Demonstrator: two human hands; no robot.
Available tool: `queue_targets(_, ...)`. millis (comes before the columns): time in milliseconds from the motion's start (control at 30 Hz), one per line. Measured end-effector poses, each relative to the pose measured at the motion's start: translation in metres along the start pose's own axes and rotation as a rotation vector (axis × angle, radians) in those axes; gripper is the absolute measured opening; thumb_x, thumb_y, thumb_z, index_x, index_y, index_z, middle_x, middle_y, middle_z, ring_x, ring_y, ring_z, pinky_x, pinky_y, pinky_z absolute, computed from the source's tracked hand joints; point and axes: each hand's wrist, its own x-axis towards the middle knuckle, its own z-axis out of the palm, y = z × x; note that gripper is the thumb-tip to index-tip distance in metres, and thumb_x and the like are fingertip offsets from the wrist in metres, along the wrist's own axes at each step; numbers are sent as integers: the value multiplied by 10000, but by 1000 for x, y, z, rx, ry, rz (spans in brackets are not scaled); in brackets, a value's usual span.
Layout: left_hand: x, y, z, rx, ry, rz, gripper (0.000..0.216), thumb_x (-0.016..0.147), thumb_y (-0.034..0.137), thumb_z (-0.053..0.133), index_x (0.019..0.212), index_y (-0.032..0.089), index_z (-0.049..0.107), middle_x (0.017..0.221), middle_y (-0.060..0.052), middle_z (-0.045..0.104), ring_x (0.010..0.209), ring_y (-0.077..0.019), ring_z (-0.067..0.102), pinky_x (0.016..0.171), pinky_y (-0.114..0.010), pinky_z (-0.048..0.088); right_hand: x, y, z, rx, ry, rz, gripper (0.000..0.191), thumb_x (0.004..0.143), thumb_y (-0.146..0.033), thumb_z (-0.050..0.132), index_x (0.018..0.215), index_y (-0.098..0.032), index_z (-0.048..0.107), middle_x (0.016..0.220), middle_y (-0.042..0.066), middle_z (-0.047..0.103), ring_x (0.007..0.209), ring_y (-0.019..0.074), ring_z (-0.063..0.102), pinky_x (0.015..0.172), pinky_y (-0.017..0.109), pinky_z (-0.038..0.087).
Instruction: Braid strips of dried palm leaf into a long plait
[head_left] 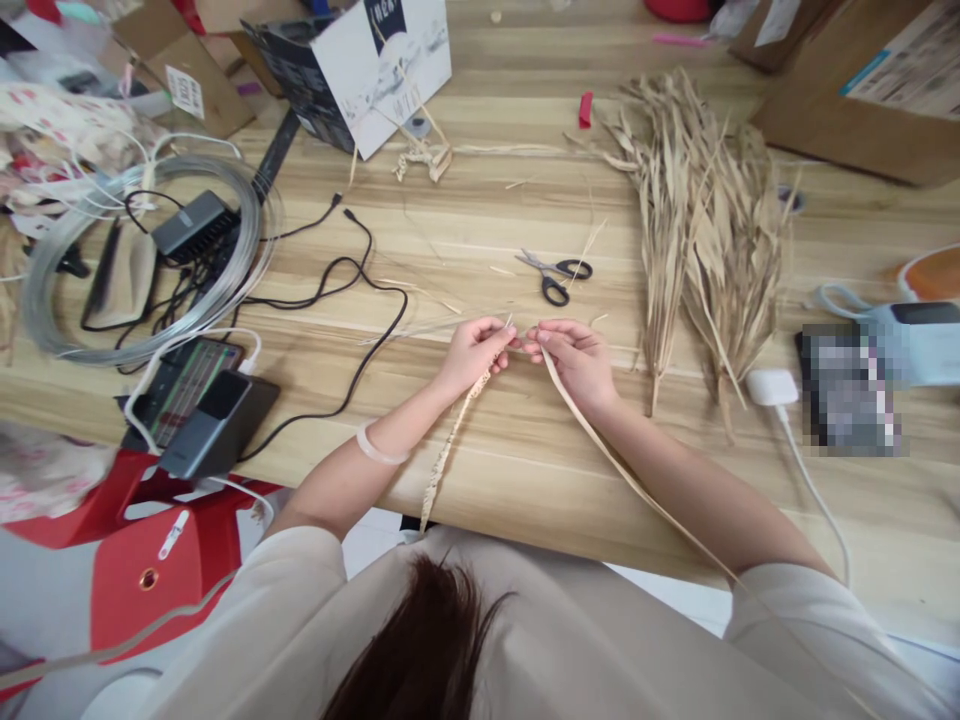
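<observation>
My left hand point(474, 352) is closed in a pinch on the top of a thin plaited straw braid point(448, 450) that hangs down over the table's front edge. My right hand point(574, 358) is closed beside it, fingertips almost touching the left, pinching a long flat straw strip point(622, 470) that trails down to the right past my forearm. Both hands sit just above the wooden table point(525, 470), near its front edge. A pale bangle circles my left wrist.
Black-handled scissors point(556, 275) lie just beyond the hands. A pile of dried leaves point(697, 230) is at right. Wire coil point(142, 260), black cables and devices crowd the left. Cardboard boxes line the back; a white charger point(772, 386) is at right.
</observation>
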Motion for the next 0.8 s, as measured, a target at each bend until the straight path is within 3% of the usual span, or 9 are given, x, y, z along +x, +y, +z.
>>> queue_targets(233,1,0,0,-52,31,3,233,769,339,650,747,112,605,626,-6,638,368,-32,477,334,-156,334,0,0,-3,-46,-55,4,226,609,-281,820,743,-174,673,727,31,739,610,135,687,559,243,564)
queue_targets(533,0,2,0,-33,-20,6,277,719,369,700,742,102,628,615,-2,634,376,-35,482,348,-167,356,-2,-1,1,-162,-114,-5,223,587,-307,825,649,-156,673,629,24,709,585,133,672,546,237,549)
queue_targets(700,0,0,0,-25,-36,22,252,676,329,730,673,113,601,533,20,590,378,-33,457,354,-159,344,-5,-3,2,-192,-107,3,297,578,-352,827,617,-146,617,525,15,659,458,123,619,418,213,486)
queue_targets(800,1,1,-2,-24,-17,20,224,681,298,717,653,114,591,494,28,566,374,-28,445,357,-151,333,-5,-2,1,-213,-128,-13,273,608,-351,810,629,-138,640,522,22,660,445,119,613,420,215,493)
